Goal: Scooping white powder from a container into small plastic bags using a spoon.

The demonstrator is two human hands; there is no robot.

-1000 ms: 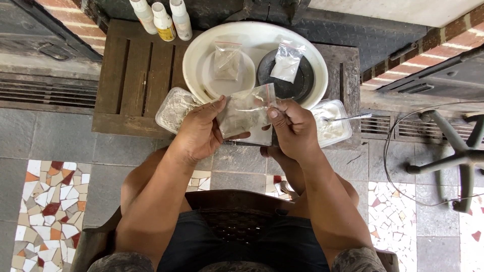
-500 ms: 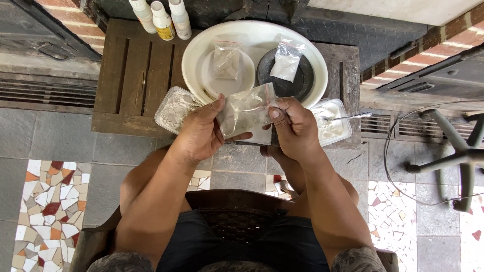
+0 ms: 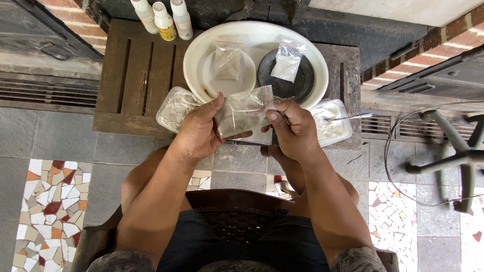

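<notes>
Both of my hands hold a small clear zip bag (image 3: 243, 112) with pale powder in it, over the front edge of a low wooden table (image 3: 136, 75). My left hand (image 3: 199, 132) grips the bag's left side. My right hand (image 3: 292, 128) pinches its right top corner and also holds a metal spoon (image 3: 348, 118) whose handle points right. Beneath the hands sit two clear plastic tubs of white powder, one left (image 3: 174, 107) and one right (image 3: 330, 123).
A large white basin (image 3: 194, 55) on the table holds a white dish with a bagged powder (image 3: 228, 60) and a black dish with another bag (image 3: 287, 63). Three small bottles (image 3: 164, 19) stand at the back. A chair base (image 3: 454, 151) and cable lie right.
The bag has been turned and lifted slightly between the hands; the hands stay in nearly the same place.
</notes>
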